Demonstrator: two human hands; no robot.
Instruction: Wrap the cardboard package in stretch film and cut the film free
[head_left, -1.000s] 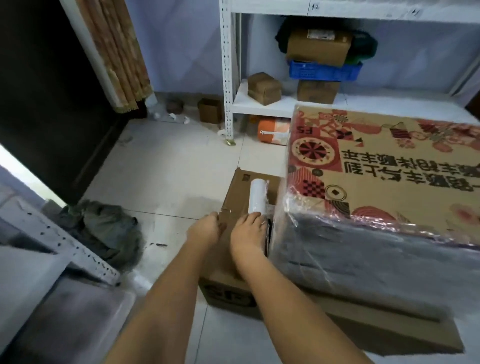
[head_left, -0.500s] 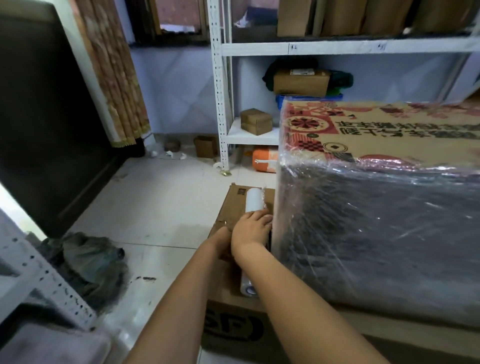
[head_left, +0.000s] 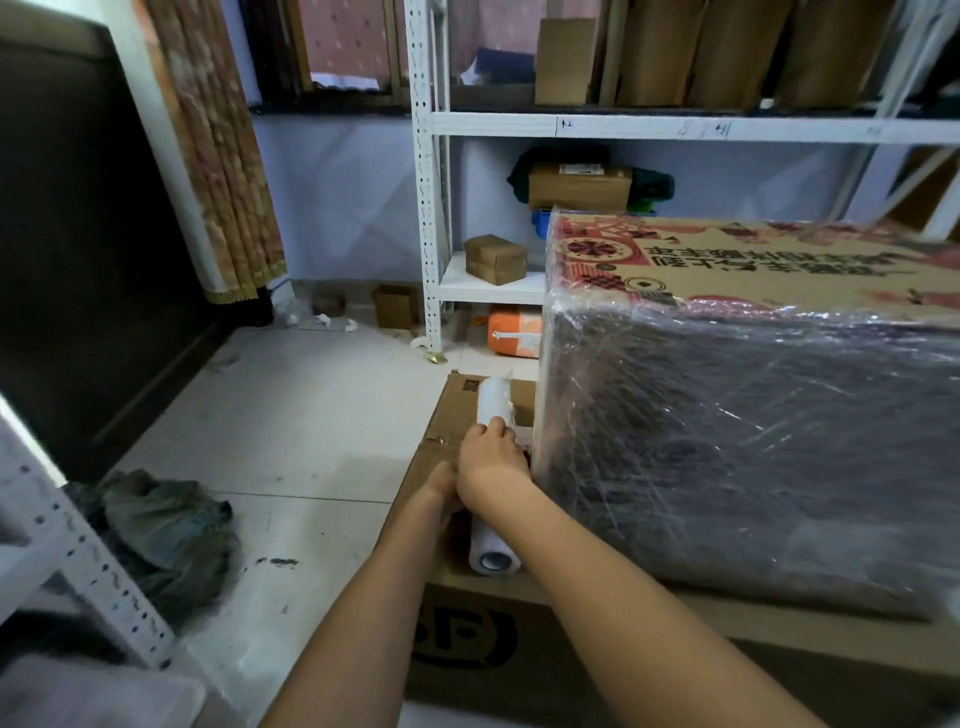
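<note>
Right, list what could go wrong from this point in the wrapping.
1. Both hands, right hand above and left hand mostly hidden beneath, crowd the film roll against the package corner, so the film could bunch or tear.
2. The roll could slip onto the flat carton underneath.

We find the left hand (head_left: 441, 486) mostly hidden behind the right hand (head_left: 491, 460); package (head_left: 753, 415) cut off at right edge

White shelving (head_left: 423, 208) (boxes on it), curtain (head_left: 218, 156), crumpled cloth (head_left: 161, 525)
</note>
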